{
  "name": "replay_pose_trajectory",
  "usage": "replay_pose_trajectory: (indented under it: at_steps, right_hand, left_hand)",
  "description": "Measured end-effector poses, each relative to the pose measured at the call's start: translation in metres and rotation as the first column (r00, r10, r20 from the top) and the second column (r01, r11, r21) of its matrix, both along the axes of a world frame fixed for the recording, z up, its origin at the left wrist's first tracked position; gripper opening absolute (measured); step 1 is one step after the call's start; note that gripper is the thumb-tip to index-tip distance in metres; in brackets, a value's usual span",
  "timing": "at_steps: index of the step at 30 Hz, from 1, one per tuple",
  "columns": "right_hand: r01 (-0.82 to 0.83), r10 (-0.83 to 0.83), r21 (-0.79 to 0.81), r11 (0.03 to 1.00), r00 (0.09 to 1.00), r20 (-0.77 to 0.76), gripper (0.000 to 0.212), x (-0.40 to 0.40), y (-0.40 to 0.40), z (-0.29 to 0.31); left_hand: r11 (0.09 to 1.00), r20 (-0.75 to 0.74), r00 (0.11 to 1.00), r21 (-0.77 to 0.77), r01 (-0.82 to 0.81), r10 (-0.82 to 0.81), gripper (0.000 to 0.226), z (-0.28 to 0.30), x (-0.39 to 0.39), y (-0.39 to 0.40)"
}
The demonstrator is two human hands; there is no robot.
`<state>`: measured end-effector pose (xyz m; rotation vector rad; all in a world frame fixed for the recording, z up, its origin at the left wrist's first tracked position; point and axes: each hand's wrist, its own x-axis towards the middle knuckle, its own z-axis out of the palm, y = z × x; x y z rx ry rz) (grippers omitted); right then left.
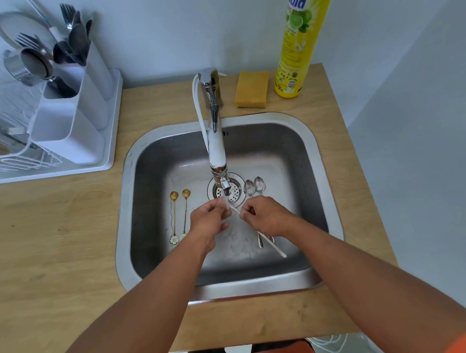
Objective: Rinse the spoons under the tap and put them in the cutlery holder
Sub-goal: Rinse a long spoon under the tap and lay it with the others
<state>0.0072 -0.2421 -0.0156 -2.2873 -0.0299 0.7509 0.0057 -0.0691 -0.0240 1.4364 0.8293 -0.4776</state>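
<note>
Currently, the head view shows both hands over the square stainless-steel sink (319,156) set into the light wooden worktop (55,237). The left hand (207,220) has its fingers curled, pinching the bowl end of a slim white long-handled spoon (275,245) directly under the outlet of the white-and-chrome tap (216,150). The right hand (265,215) has its fingers curled round the same spoon's handle, whose free end projects toward the sink's near right corner. Water is splashing on the sink floor below the hands.

Two gold spoons with flower-shaped handle ends (178,213) lie side by side on the sink floor, left of the round drain strainer (232,192). Two silver steel spoons (253,187) lie just right of the strainer, their handles passing beneath the right hand.

At the worktop's far left corner, a white plastic cutlery holder (72,130) holds forks and spoons in its rear compartment. A yellow sponge (251,88) and a tall yellow dish-soap bottle (298,48) stand along the far edge.
</note>
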Motion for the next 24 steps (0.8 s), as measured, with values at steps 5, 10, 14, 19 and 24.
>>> replay_pose_trajectory:
  at_steps: [5, 10, 14, 19, 24]
  right_hand:
    - [-0.042, 0.042, -0.019, 0.999, 0.998, 0.048, 0.018, -0.004, 0.004, 0.002]
    - [-0.049, 0.053, -0.046, 0.998, 0.995, 0.083, 0.017, -0.006, 0.007, 0.002]
    - [-0.03, 0.032, -0.015, 0.999, 0.995, 0.093, 0.017, -0.009, 0.008, 0.001]
    - [-0.015, 0.008, 0.173, 0.985, 0.999, 0.044, 0.022, -0.008, 0.004, 0.001]
    - [-0.069, 0.075, 0.247, 0.967, 0.997, -0.015, 0.019, -0.006, 0.002, 0.003]
  left_hand:
    - [0.995, 0.035, 0.995, 0.016, 0.093, -0.094, 0.019, 0.005, -0.004, 0.0]
    - [0.995, 0.067, 0.997, 0.096, 0.039, -0.045, 0.02, 0.011, -0.003, -0.005]
    - [0.998, 0.022, 0.999, 0.038, -0.041, 0.04, 0.025, 0.013, -0.006, -0.005]
    - [0.977, -0.077, 0.997, -0.213, -0.016, -0.001, 0.022, 0.015, -0.014, 0.004]
    - [0.941, -0.023, 0.992, -0.32, 0.11, -0.124, 0.026, 0.015, -0.021, 0.009]
